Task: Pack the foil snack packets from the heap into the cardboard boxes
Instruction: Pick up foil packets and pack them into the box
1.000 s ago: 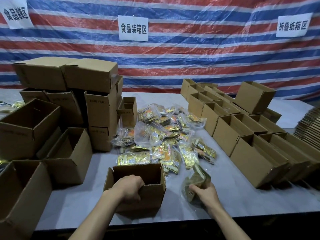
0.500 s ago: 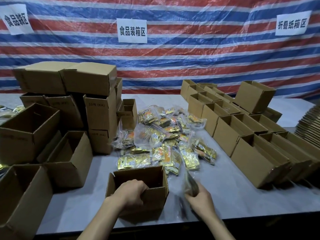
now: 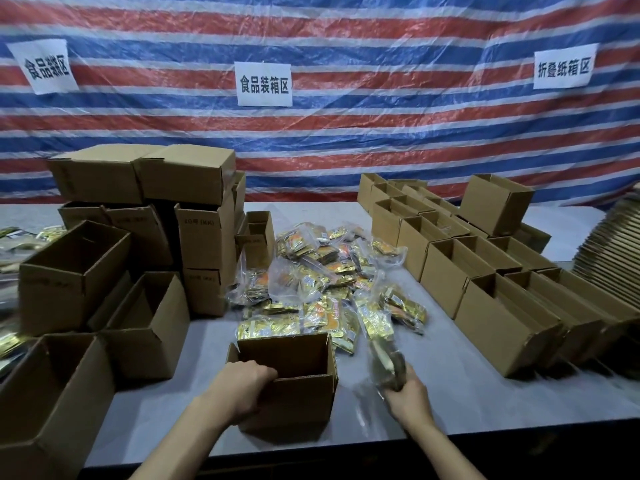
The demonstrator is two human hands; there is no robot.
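2 curled hands: left hand [image 3: 242,384] on box [image 3: 299,398] rim, right hand [image 3: 408,393] round upright packet [image 3: 385,363]

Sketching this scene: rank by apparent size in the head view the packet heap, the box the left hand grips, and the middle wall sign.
1. packet heap
2. box, enlarged by nearness
3. middle wall sign, far back

backdrop: a striped tarpaulin [image 3: 346,140] in red, blue and white bands hangs behind the table [image 3: 433,375]. three white paper signs with black chinese characters are fixed to it: left sign [image 3: 45,67], centre sign [image 3: 264,84], right sign [image 3: 564,66]. table surface: light grey, dark front edge. a stack of flattened cardboard sheets [image 3: 609,251] lies at far right.
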